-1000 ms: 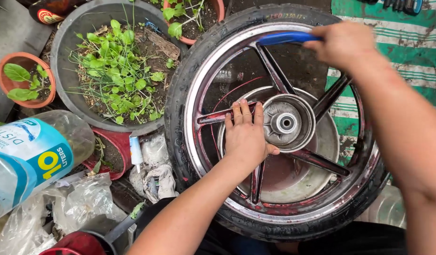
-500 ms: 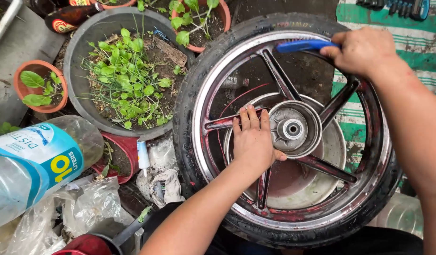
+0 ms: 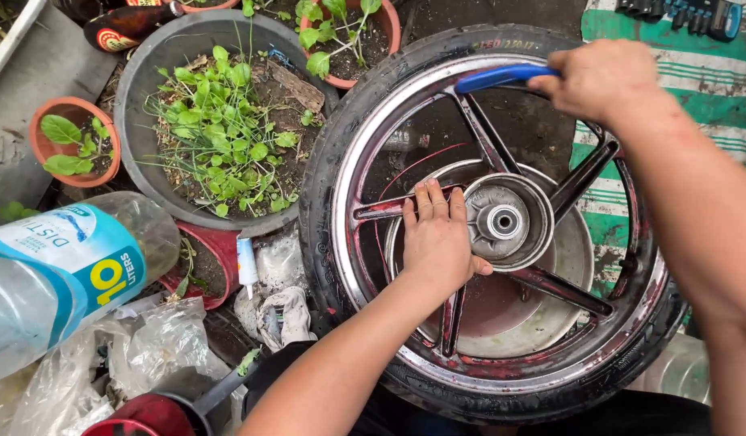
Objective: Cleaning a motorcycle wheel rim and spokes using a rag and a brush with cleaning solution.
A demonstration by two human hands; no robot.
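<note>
One wheel (image 3: 502, 234) — left hand (image 3: 439, 242) fingers flat, together; right hand (image 3: 601, 79) clamped on one blue brush (image 3: 502, 77).

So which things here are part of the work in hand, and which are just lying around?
In use:
wheel
blue-handled tool, in the right hand
left hand, flat on the wheel

Lying about:
large water bottle
grey planter
small terracotta pot
plastic bags

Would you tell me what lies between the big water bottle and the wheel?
In the head view, a small white tube and crumpled plastic bags lie between the bottle and the wheel's tyre.
</note>
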